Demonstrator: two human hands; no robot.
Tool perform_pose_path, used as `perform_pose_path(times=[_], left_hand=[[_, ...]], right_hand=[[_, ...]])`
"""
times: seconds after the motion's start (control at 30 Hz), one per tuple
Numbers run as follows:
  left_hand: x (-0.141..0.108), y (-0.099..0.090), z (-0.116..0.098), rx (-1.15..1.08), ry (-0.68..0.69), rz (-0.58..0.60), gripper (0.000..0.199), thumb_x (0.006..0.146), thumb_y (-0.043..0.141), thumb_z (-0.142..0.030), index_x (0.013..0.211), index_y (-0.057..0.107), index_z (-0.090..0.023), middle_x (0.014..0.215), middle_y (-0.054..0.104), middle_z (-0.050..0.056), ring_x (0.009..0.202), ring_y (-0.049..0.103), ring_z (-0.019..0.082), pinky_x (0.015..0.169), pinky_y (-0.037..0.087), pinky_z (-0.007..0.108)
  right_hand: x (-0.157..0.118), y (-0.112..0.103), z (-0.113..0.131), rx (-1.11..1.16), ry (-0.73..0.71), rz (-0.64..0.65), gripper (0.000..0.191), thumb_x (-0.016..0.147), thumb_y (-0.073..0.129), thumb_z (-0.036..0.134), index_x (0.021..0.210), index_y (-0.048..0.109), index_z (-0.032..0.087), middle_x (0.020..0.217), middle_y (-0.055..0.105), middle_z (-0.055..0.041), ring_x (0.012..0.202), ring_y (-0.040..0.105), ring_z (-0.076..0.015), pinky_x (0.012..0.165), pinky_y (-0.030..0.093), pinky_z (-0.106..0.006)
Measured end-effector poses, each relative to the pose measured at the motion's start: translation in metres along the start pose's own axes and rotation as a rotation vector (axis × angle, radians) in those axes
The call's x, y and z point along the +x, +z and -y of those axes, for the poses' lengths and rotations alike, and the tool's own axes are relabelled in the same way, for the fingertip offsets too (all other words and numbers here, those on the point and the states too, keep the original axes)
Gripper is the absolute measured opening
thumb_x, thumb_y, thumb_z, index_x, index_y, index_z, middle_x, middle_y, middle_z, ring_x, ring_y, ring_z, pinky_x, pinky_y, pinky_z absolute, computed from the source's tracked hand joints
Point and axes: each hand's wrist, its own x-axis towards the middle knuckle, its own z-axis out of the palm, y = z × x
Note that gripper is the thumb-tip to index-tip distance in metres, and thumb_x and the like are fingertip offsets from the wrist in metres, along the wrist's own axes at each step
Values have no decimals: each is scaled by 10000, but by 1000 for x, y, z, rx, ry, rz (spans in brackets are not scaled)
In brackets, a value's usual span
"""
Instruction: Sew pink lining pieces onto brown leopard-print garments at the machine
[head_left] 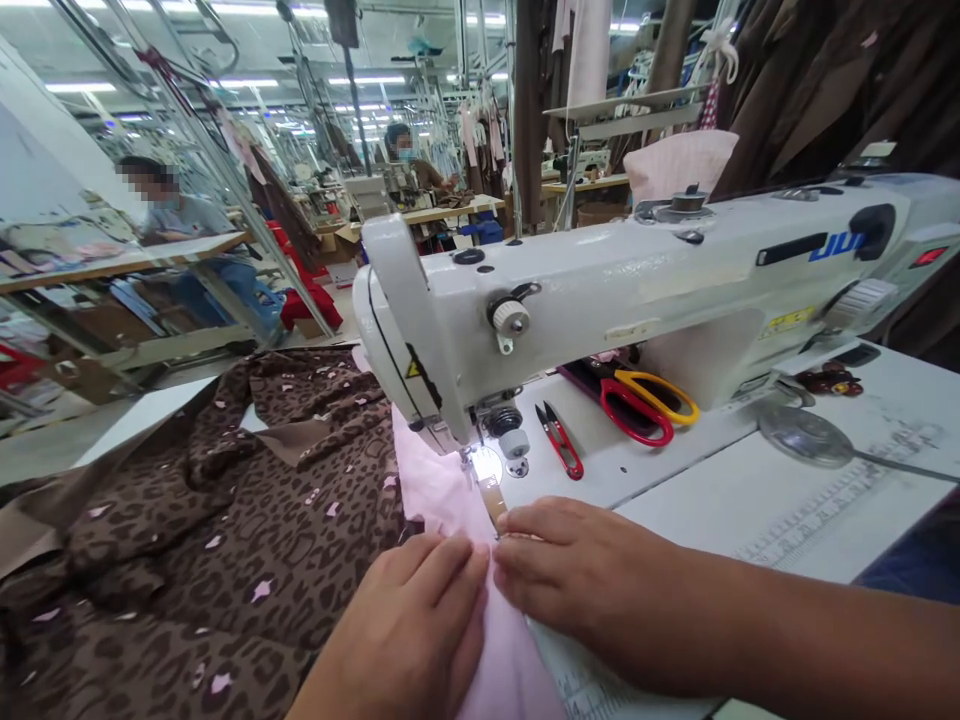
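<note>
A strip of pink fabric [431, 480] runs from under the needle area of a white sewing machine [570, 290] down toward me. My left hand [420, 610] presses on this fabric from the left, fingers together and bent over it. From the right, my right hand [577, 570] pinches the fabric's edge just in front of the presser foot [474, 462]. The two hands' fingertips nearly meet there. A lamp lights the needle plate brightly. Brown leopard-print fabric [247, 530] with pink spots lies heaped left of the pink piece.
Red thread snips [559, 440] and scissors with red and yellow handles [637, 405] lie under the machine arm. A round metal disc on a rod [806, 435] is at right, above a printed ruler [810, 515]. Two people sit at other tables behind.
</note>
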Motion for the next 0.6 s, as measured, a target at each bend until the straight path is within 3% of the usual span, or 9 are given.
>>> perform_pose_path(times=[0.23,0.43,0.5,0.6], left_hand=[[-10,-2,8,29,18,22,254,980,434,-186,1081,667,-192,995,760,16,919,700,187,811,556,314],[-15,-4,14,71,42,8,288,982,411,-188,1152,643,-172,1110,725,67,1012,688,188,878,536,302],[-16,-8,16,48,10,7,264,979,405,-172,1089,645,-173,1105,698,89,1019,678,180,889,530,276],[-22,-14,20,-97,-21,34,242,989,394,-160,919,617,-221,927,682,35,846,670,137,786,531,216]], right_hand=[[6,17,7,-63,-16,-5,316,949,603,209,1232,632,73,1300,659,-117,1112,582,-260,951,471,-400],[3,23,6,-156,-39,-67,257,1021,506,217,1205,642,102,1264,675,-108,1104,572,-254,909,486,-417],[3,24,6,-184,-55,-96,258,1032,471,196,1183,656,98,1254,680,-111,1103,571,-255,925,479,-415],[4,25,6,-191,-72,-102,262,1033,462,181,1161,672,93,1250,680,-114,1076,579,-255,900,491,-403]])
